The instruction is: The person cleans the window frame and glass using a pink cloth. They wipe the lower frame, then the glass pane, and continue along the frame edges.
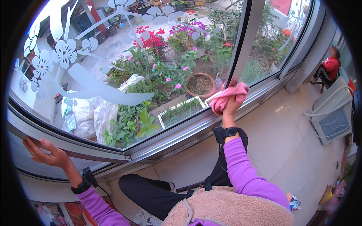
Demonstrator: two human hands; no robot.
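A pink cloth [228,97] is bunched in my right hand [232,107], which presses it against the lower corner of the window, where the upright frame [241,45] meets the bottom rail. The fingers are wrapped into the cloth and partly hidden by it. Over at the left, my left hand [52,153] rests with fingers stretched out against the metal window frame [86,152]; it holds nothing. White frosted flowers and branches [65,53] decorate the large glass pane between my hands. Each wrist wears a black strap with a small device.
Beyond the glass are flowering plants [151,37], a round clay pot [200,84] and white sacks [85,113]. Pale floor tiles [279,150] lie below me. To the right stands a grey-white appliance [332,113] with a hose, and a seated person in red [331,67] is behind it.
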